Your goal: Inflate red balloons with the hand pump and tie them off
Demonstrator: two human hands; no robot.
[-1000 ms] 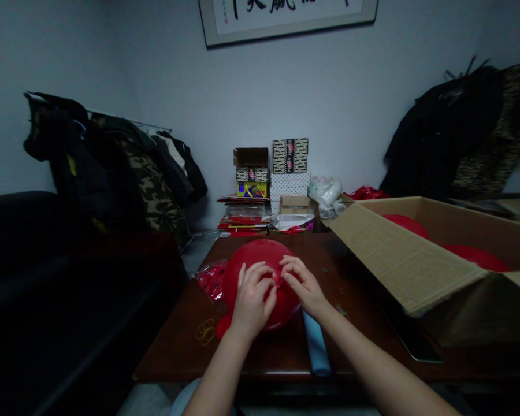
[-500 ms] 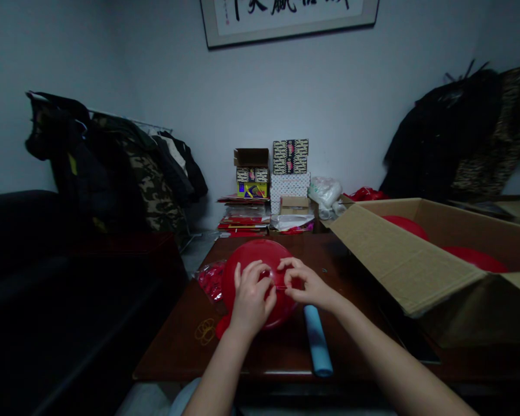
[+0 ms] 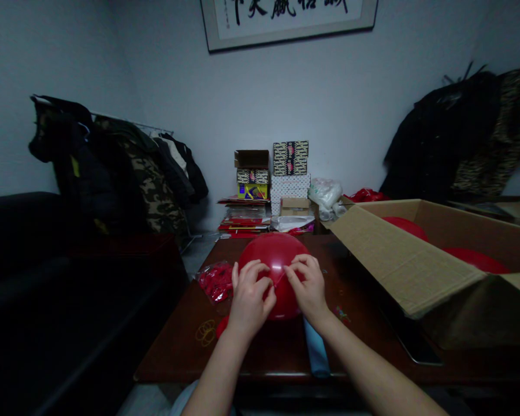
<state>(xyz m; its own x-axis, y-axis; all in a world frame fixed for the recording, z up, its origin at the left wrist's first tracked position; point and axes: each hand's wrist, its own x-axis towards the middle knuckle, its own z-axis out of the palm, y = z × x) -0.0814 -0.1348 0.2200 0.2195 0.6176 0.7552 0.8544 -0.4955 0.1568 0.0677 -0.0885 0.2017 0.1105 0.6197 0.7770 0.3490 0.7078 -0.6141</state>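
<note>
An inflated red balloon (image 3: 275, 247) rests over the table in front of me, its neck end facing me. My left hand (image 3: 252, 296) is at its near left side, thumb and fingertips pinched at the balloon's neck. Close on the right, my right hand (image 3: 308, 286) also pinches at the neck with thumb and forefinger. A thin strand seems to run between the fingertips, too fine to make out. A blue tube (image 3: 316, 349) lies below my right wrist, partly covered by it. Yellow rubber bands (image 3: 205, 333) lie left of my left forearm, near a small red piece (image 3: 221, 327), perhaps an uninflated balloon.
A clear bag of red balloons (image 3: 215, 282) lies at the table's left. On the right stands an open cardboard box (image 3: 409, 254) with red balloons inside, a dark phone (image 3: 416, 344) beside it. Stacked boxes (image 3: 290, 193) stand at the back. The brown table (image 3: 173, 358) ends near me.
The balloon has shifted right and turned slightly. My right hand has moved in closer to my left and tilted more upright, its wrist now covering the blue tube's top.
</note>
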